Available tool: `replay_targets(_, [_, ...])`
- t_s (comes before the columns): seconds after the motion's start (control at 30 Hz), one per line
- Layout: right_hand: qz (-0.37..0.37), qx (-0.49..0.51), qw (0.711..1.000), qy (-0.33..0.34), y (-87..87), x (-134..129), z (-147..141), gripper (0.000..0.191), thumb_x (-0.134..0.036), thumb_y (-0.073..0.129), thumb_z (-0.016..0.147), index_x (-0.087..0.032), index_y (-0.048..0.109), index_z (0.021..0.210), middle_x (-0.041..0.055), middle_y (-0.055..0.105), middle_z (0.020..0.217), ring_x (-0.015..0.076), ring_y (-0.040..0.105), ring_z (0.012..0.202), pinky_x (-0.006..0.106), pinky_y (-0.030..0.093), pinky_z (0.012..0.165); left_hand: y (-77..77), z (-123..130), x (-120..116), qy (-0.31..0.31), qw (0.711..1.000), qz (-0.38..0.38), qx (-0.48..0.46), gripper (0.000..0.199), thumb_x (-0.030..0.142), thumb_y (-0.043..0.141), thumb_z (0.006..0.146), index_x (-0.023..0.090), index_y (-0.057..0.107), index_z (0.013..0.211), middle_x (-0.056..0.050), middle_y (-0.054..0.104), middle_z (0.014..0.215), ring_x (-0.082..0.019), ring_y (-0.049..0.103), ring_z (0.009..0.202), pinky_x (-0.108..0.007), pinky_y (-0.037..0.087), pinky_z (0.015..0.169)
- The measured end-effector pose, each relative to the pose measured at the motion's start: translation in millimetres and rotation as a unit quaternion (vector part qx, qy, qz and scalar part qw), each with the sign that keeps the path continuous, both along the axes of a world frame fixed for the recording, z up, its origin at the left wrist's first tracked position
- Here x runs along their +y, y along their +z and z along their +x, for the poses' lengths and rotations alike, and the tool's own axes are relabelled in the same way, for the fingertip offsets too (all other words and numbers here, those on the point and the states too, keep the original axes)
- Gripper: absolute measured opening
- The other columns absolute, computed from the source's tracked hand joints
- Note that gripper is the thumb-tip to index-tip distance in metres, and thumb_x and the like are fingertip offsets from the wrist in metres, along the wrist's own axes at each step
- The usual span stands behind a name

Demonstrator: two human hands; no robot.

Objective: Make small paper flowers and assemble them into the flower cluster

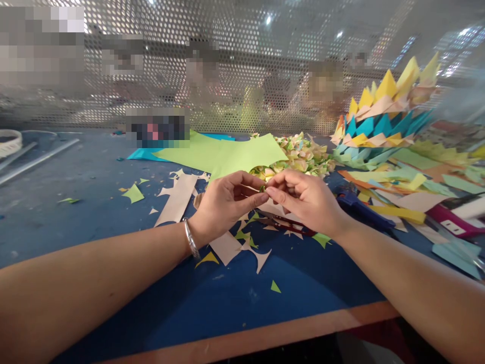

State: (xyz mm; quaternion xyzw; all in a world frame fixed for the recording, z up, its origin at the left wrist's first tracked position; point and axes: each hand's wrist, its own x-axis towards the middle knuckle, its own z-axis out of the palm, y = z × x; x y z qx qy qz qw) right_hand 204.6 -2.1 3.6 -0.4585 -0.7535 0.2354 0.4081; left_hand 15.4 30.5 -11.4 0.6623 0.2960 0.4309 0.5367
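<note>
Left hand and right hand: both pinch one small green paper piece between thumb and index tips; piece is mostly hidden, sits above the table between the hands. Silver bracelet on left wrist. Under and around the hands: flat cream paper strip to the left, pointed green paper scraps nearer. Just beyond: large light-green paper sheet, then pile of small cream-and-green folded paper pieces to its right. Right of right hand: dark-blue plastic-handled tool. Far right: tiered yellow, blue and cream pointed-paper stack. All on blue tabletop.
</note>
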Motion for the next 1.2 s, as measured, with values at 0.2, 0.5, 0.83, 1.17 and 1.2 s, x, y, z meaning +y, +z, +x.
replay_targets(0.2, [0.004, 0.005, 1.000, 0.002, -2.2, 0.2, 1.3, 0.024, -0.041, 0.062, 0.092, -0.017, 0.064, 0.090, -0.0007, 0.061, 0.069, 0.0089, 0.057, 0.056, 0.022, 0.044, 0.051, -1.0, 0.0, 0.6, 0.006, 1.000, 0.010, 0.012, 0.030, 0.033, 0.079, 0.073, 0.016, 0.065, 0.093, -0.007, 0.071, 0.088, -0.019, 0.069, 0.080, -0.032, 0.056, 0.072])
replay_targets(0.5, [-0.001, 0.007, 1.000, 0.007, -1.0, 0.0, 1.1, 0.022, -0.038, 0.063, 0.091, -0.016, 0.065, 0.090, -0.0002, 0.062, 0.069, 0.0086, 0.056, 0.055, 0.022, 0.043, 0.050, -0.6, 0.3, -0.1, -0.008, 0.999, 0.022, -0.036, 0.037, 0.026, 0.081, 0.072, 0.017, 0.060, 0.100, -0.004, 0.065, 0.093, -0.018, 0.069, 0.084, -0.031, 0.057, 0.078])
replay_targets(0.83, [-0.015, 0.007, 1.000, 0.010, -1.4, 0.8, 1.7, 0.022, -0.039, 0.063, 0.091, -0.016, 0.065, 0.088, -0.0011, 0.061, 0.068, 0.0073, 0.053, 0.052, 0.021, 0.043, 0.048, 2.3, 0.2, -4.2, 0.006, 0.999, 0.025, -0.023, 0.042, 0.023, 0.081, 0.071, 0.018, 0.057, 0.104, -0.004, 0.066, 0.090, -0.017, 0.068, 0.080, -0.030, 0.056, 0.076])
replay_targets(1.17, [-0.023, 0.006, 1.000, 0.006, -2.5, 0.7, 2.8, 0.027, -0.043, 0.064, 0.090, -0.016, 0.064, 0.089, -0.0009, 0.060, 0.068, 0.0078, 0.054, 0.051, 0.022, 0.042, 0.048, 3.6, 0.7, -6.2, -0.003, 0.999, 0.015, -0.028, 0.044, 0.022, 0.082, 0.070, 0.017, 0.055, 0.105, -0.004, 0.069, 0.088, -0.016, 0.069, 0.078, -0.028, 0.056, 0.074])
replay_targets(1.2, [-0.022, 0.003, 1.000, 0.005, -2.5, 0.9, 3.0, 0.027, -0.043, 0.064, 0.090, -0.016, 0.064, 0.088, -0.0009, 0.060, 0.067, 0.0079, 0.053, 0.051, 0.022, 0.042, 0.048, 3.5, 0.7, -6.1, -0.005, 0.999, 0.014, -0.030, 0.044, 0.021, 0.082, 0.070, 0.016, 0.055, 0.105, -0.004, 0.068, 0.088, -0.016, 0.069, 0.078, -0.028, 0.056, 0.074])
